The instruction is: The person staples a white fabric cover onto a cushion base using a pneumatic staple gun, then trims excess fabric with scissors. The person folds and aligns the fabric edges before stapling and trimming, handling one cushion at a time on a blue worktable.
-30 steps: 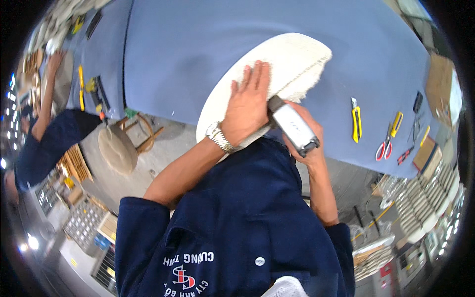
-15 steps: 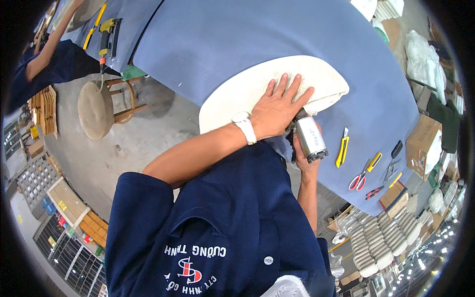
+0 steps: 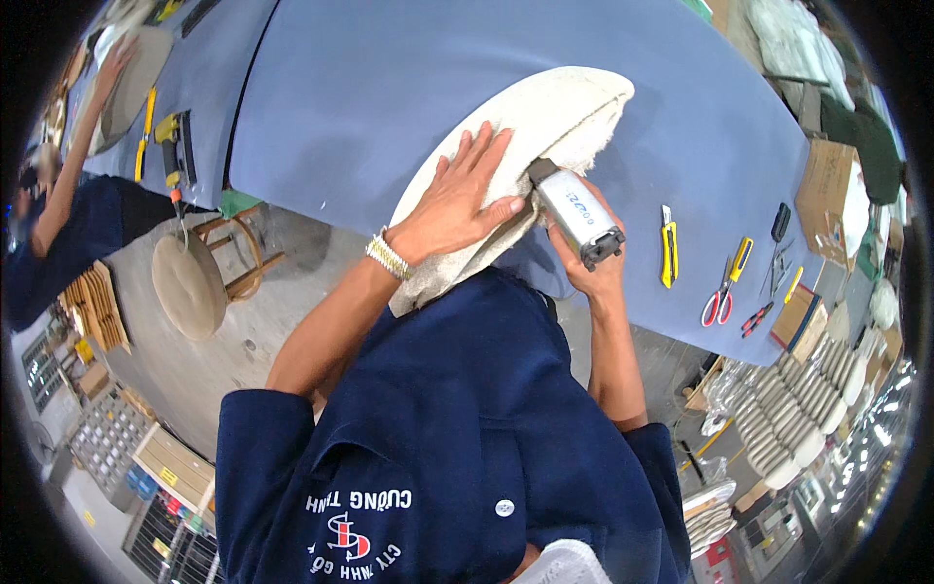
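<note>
A cream fabric-covered seat pad (image 3: pixel 559 102) lies at the table's near edge, its rough fabric edge folded along the right side. My left hand (image 3: pixel 465 195) rests flat on the pad with fingers stretched out and a banded watch on the wrist. In my right hand (image 3: pixel 589 268) is a silver and black staple gun (image 3: pixel 581 216), its nose against the pad's folded right edge. The fingers of that hand wrap the handle, partly hidden under the tool's body.
On the blue table (image 3: pixel 389 78) to my right lie a yellow utility knife (image 3: pixel 668 248), red-handled scissors (image 3: pixel 720 304) and pliers (image 3: pixel 757 319). A cardboard box (image 3: pixel 827 200) stands beyond. Another staple gun (image 3: pixel 175 151) and a round stool (image 3: pixel 188 289) are at left, near a co-worker's arm (image 3: pixel 83 146).
The pad has turned so its folded edge faces right. My left hand has slid left across it, and the staple gun has moved up and left to the pad's edge.
</note>
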### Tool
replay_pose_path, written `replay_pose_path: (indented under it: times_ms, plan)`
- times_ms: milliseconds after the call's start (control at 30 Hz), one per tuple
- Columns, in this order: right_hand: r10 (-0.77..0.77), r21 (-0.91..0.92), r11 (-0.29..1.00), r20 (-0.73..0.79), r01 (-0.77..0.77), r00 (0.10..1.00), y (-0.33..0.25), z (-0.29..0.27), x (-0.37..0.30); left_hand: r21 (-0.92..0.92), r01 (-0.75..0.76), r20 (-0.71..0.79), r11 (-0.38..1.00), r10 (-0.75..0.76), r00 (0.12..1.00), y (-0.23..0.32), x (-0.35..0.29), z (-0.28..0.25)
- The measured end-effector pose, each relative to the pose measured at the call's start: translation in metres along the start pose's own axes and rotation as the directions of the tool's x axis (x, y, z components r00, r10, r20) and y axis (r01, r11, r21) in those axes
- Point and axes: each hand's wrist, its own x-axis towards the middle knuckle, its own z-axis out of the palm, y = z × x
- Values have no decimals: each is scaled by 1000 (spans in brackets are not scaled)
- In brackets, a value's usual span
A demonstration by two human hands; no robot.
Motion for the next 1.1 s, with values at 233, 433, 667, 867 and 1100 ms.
replay_pose_path:
  times_ms: [233, 433, 667, 867, 1100]
  plan:
    - [-64, 7, 998, -6, 64, 998, 6, 2, 3, 106, 102, -98, 989, -92, 991, 12, 3, 3]
    - [-68, 39, 997, 98, 65, 993, 1, -5, -2, 112, 100, -93, 989, -90, 992, 7, 0, 4]
    - [-17, 45, 999, 130, 11, 991, -7, -9, 7, 164, 125, -104, 978, -109, 989, 20, 2, 9]
    - [-91, -64, 993, 165, 102, 982, -3, -9, 3, 177, 125, -115, 976, -106, 988, 15, 0, 9]
    - [-38, -41, 998, 196, 47, 980, 10, -9, -6, 249, 127, -147, 960, -93, 985, 21, 0, 22]
